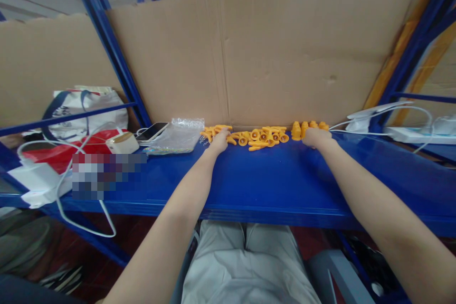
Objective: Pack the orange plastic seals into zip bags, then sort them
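Observation:
My left hand point(220, 141) reaches to the far side of the shelf. Its fingers are pinched together in a pile of small yellow curved plastic pieces point(213, 130); what they pinch, if anything, is too small to make out. In the middle lies a loose heap of yellow hollow, cup-ended pieces point(263, 137), mixed with thin curved ones. My right hand point(318, 137) is closed, with its fingers curled in front of a row of upright yellow plastic figures point(296, 130). The hand hides part of that row and whatever may be in its grip.
Cardboard point(278, 52) backs the blue shelf point(256, 185). At left lie a clear plastic bag point(181, 135), a phone point(153, 132), a red bag point(96, 145), white chargers with cables point(33, 178) and a cloth bag point(103, 116). A power strip point(420, 135) sits at right.

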{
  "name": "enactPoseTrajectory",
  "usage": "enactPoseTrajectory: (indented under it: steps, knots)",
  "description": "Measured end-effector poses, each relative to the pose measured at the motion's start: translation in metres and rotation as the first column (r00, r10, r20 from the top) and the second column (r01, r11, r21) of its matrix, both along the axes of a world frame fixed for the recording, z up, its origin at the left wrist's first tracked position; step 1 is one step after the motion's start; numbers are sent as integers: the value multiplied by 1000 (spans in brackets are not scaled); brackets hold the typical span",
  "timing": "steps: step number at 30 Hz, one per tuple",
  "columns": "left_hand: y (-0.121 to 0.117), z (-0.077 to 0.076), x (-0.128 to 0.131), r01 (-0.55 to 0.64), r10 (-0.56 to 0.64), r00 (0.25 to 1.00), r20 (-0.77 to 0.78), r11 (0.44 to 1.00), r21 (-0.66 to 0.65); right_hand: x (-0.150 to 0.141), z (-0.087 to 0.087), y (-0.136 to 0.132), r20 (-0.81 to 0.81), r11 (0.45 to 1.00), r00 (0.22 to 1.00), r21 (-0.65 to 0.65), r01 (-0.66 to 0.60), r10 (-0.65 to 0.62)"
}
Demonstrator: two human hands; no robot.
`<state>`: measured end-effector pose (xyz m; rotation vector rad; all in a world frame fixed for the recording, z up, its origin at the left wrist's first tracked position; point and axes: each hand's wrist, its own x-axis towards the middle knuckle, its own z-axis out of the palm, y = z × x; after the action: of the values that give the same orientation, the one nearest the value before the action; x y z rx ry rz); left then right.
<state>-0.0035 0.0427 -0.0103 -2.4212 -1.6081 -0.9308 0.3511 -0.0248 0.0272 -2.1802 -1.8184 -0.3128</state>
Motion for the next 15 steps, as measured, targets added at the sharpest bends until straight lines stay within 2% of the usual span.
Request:
enactPoseTrajectory:
  steps: [5,8,12,15]
  knots:
    - [-13,8,11,-81,77,995,-60,994,-68,-43,16,-19,113,999,994,-40,0,5]
    - [-24,16,17,-51,44,993,-107,997,-59,-64,25,-30,107,982,982,-122,-145,158]
    - [-38,25,29,42,-52,977,-206,998,-51,-82,29,-39,164,913,903,-179,-367,396]
    - [-44,26,39,28,-55,955,-291,995,-94,-90,27,-41,196,871,852,-201,-449,485]
